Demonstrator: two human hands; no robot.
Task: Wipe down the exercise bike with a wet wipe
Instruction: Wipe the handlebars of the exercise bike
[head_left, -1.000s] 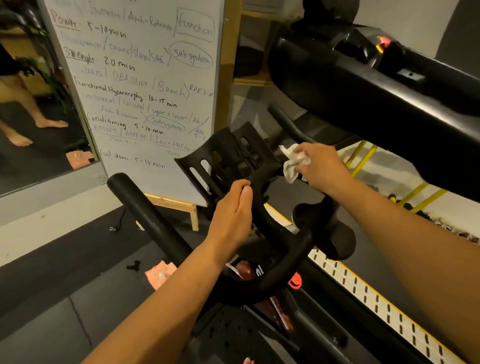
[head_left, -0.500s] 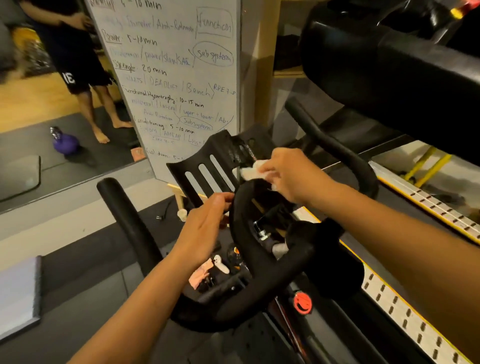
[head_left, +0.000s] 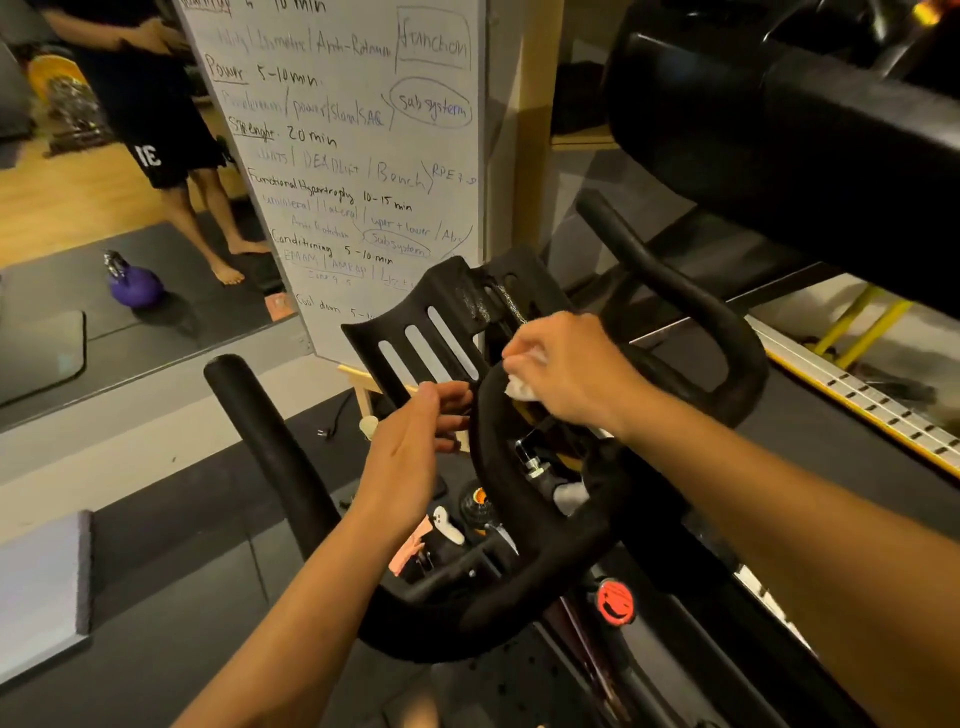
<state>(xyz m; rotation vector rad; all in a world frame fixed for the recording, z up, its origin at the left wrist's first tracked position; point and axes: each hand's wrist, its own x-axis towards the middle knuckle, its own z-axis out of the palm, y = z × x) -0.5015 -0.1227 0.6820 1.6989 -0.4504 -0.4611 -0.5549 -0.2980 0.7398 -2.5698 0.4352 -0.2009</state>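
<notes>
The black handlebar (head_left: 524, 587) of the exercise bike fills the middle of the head view, with a slotted black tablet holder (head_left: 415, 332) at its front. My right hand (head_left: 566, 374) grips a crumpled white wet wipe (head_left: 522, 388) and presses it on the top of the handlebar's inner loop, just behind the holder. My left hand (head_left: 415, 447) sits to the left of that loop with fingers loosely extended, fingertips touching the bar near the holder's base. It holds nothing.
A whiteboard (head_left: 353, 156) with handwriting leans behind the bike. A mirror (head_left: 104, 208) on the left reflects a standing person and a purple kettlebell (head_left: 132, 286). A large black machine part (head_left: 779, 130) hangs over the upper right. A red knob (head_left: 615, 603) sits under the handlebar.
My right hand has slid the wipe from the right bar leftward onto the inner loop by the holder. My left hand has released its grip on the bar and its fingers have opened.
</notes>
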